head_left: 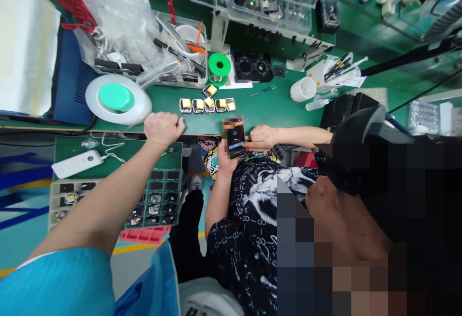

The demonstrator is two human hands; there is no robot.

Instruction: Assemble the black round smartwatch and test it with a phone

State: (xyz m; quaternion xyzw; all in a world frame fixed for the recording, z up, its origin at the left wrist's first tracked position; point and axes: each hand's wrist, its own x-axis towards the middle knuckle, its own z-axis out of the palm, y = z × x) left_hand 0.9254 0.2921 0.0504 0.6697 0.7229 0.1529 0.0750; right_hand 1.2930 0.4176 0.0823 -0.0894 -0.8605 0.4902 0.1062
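My left hand (164,128) is closed in a loose fist, knuckles up, resting at the front edge of the green bench (162,101). Nothing shows in its fingers. Just beyond it to the right is a row of several small clear-cased modules (198,106) with white and yellow tops. A large white roll with a green core (140,106) stands left of the fist. My right hand is out of view. To the right, a co-worker in a black patterned shirt holds a smartphone (237,135) in one hand, with the other hand (265,137) touching its side.
Behind the modules are a green solder spool (219,68), a clear bin (197,81) of tools, and tweezers (263,90). A white cup (303,89) stands further right. Below the bench edge, a white power bank (77,164) and a compartment tray (173,190) lie under my forearm.
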